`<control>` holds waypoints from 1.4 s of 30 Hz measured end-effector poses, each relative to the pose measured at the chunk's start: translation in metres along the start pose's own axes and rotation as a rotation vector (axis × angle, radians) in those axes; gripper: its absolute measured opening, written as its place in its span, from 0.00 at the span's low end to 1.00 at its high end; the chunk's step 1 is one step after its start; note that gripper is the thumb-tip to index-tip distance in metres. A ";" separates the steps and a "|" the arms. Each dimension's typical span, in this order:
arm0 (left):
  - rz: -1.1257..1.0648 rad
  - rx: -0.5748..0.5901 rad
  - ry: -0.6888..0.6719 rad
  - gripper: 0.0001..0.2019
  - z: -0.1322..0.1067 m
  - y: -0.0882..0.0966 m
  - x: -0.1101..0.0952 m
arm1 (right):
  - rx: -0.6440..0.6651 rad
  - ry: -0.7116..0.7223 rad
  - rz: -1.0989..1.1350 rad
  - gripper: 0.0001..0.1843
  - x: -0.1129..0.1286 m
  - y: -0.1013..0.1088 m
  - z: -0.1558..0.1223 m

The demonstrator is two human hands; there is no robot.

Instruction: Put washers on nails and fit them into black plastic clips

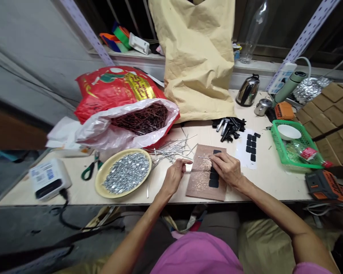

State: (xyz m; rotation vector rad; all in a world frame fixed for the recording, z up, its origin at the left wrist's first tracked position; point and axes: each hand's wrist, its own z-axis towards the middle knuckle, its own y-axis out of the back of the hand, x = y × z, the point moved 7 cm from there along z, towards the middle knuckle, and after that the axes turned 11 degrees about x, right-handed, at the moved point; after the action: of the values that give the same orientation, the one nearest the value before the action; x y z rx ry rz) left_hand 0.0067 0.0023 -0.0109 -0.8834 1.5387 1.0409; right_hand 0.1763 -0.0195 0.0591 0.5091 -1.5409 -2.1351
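Presently, thin rod (pixel 203 157) juts leftward from right hand (pixel 226 169), over brown board (pixel 196 189).

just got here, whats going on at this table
Someone is working bare-handed at a table. The right hand holds a thin rod over a brown board bearing a column of black squares. The left hand is by the board's left edge; whether it grips anything is hard to tell. Loose rods lie beyond it, and a yellow dish of small silvery pieces stands to its left.

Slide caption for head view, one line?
Right hand holds a thin rod over a brown board with black pads; left hand near its edge, bowl of silvery pieces alongside.
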 end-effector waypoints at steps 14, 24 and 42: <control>0.805 0.119 -0.399 0.24 0.004 -0.079 0.032 | 0.349 0.052 -0.217 0.14 -0.080 -0.041 -0.026; 0.824 0.120 -0.432 0.24 0.003 -0.079 0.030 | 0.259 0.242 -0.217 0.17 -0.059 -0.037 -0.042; 0.841 0.095 -0.452 0.24 0.002 -0.079 0.030 | 0.385 0.176 -0.222 0.17 -0.059 -0.050 -0.046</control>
State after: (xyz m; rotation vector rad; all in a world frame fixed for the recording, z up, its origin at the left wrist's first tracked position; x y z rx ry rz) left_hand 0.0739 -0.0246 -0.0541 0.1264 1.5528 1.6000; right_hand 0.2426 -0.0087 -0.0004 1.0123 -1.8710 -1.8829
